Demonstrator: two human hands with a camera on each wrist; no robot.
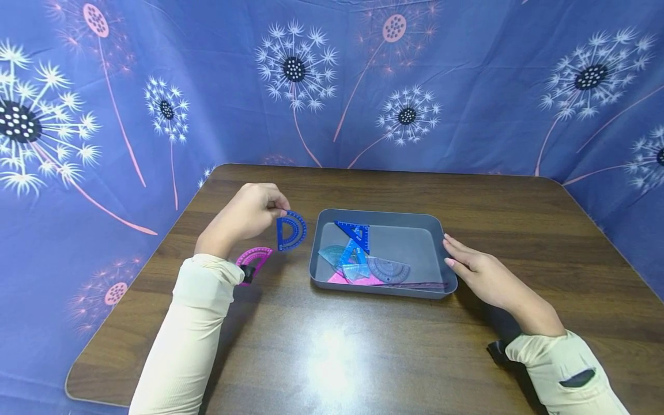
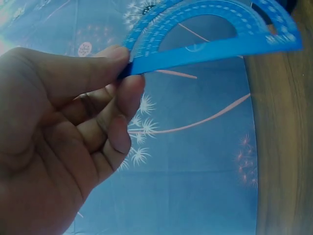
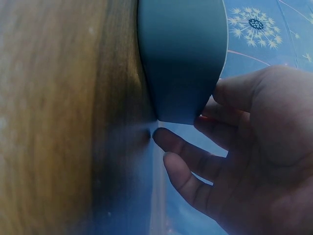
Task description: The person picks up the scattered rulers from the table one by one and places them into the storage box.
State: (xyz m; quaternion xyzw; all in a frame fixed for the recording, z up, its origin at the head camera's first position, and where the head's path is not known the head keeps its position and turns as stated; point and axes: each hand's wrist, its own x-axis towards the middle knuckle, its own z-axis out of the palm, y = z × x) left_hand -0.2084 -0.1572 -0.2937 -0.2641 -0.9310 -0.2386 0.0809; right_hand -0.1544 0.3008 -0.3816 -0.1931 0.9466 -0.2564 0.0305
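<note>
Between thumb and fingertips, my left hand pinches a blue protractor by one corner, held to the left of a grey tray. In the left wrist view the grip on the protractor shows plainly. A pink protractor is beside my left wrist, partly hidden by its black strap. My right hand touches the tray's right wall with extended fingers; in the right wrist view the thumb and fingertips meet the wall. Inside the tray lie a dark blue set square and a lighter blue one.
Also in the tray are a clear protractor, a teal piece, a pale blue protractor, something pink and a dark purplish strip. The wooden table backs onto a blue flowered cloth.
</note>
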